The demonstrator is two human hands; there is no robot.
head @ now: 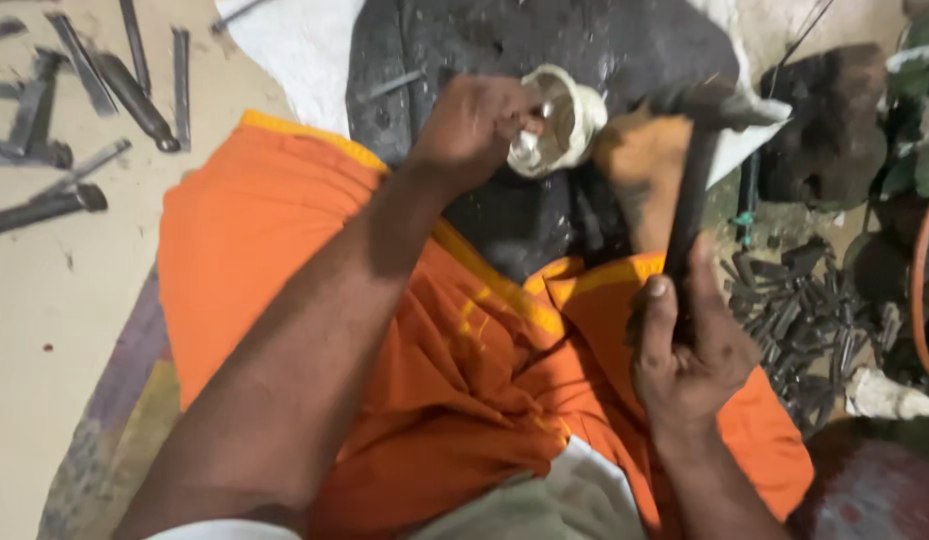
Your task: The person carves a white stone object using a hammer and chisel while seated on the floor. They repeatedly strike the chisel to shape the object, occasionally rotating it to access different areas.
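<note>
Head view looks down on a person seated on the floor with an orange cloth (425,340) over the lap. One left hand (475,125) is closed tight around a thin metal chisel, mostly hidden in the fist, its bright tip (528,150) pressed against a single small cream-white carved stone piece (565,120) that rests on a dark grey stone slab (545,50) just past the knees. One right hand (690,350) is curled shut around the lower end of the dark handle of a hammer (700,170), whose head is raised near the carved piece. By its look the pale piece is hard, stiff and brittle, likely to chip at its thin rim, and light enough to shift, so it is best steadied low on its body. The hammer seems head-heavy; the grip near the handle's end suits that. On the sandy floor at upper left lie about nine loose dark metal chisels (80,110); at right sits a heap of short dark metal punches (805,310), too many and too blurred to count.
</note>
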